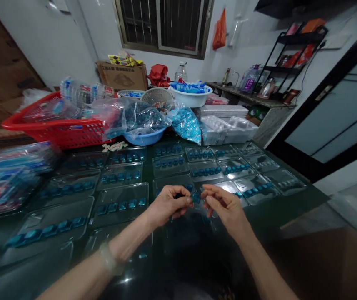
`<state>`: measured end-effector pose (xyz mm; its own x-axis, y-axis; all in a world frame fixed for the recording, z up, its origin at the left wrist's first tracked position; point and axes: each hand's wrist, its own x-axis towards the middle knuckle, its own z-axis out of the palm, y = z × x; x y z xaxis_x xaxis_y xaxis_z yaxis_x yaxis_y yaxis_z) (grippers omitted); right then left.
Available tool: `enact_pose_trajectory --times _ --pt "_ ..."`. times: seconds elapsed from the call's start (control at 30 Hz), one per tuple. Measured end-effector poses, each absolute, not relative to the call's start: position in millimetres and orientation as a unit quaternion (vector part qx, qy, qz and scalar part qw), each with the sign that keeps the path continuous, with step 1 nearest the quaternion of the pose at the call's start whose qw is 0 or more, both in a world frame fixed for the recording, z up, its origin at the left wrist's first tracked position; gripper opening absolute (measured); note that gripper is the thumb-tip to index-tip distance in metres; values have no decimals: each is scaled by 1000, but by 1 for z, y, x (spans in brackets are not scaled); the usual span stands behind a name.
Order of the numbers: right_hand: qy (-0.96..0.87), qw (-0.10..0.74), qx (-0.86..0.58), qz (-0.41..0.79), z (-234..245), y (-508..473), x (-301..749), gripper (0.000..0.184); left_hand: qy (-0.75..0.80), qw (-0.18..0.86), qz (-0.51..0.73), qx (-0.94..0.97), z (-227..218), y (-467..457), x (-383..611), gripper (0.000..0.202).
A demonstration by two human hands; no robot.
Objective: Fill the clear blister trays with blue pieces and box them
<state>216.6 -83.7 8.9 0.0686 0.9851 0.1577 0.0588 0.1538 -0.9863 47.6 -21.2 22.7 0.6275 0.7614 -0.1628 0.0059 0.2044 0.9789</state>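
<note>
Above the dark green table, the thumb and fingers of my left hand (173,204) pinch a small translucent teal plastic piece (195,197). My right hand (223,203) is just to the right of that piece, its fingers loosely curled and apart, with nothing visible between them. Below and around both hands lie clear plastic trays, most with a row of small teal pieces, such as the tray (120,192) left of my left hand. Another tray (261,180) with teal pieces is to the right. My forearms and hands hide parts of the nearest trays.
A red basket (68,135) of packaged items stands at the back left, near a blue basin (147,136) under plastic bags. Stacked packages (6,187) blur at the left edge. White boxes (225,129) and a white basin (190,99) stand at the back.
</note>
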Motion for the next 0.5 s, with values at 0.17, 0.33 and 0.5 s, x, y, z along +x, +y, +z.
enact_pose_trajectory --times 0.17,0.33,0.5 --pt "-503 534 -441 517 -3 -81 217 28 296 761 250 520 21 -22 50 19" --pt "-478 562 -424 525 -8 -81 218 25 282 794 228 489 18 -22 57 16" --pt "-486 561 -428 516 -5 -82 222 22 294 760 212 539 22 -24 63 17"
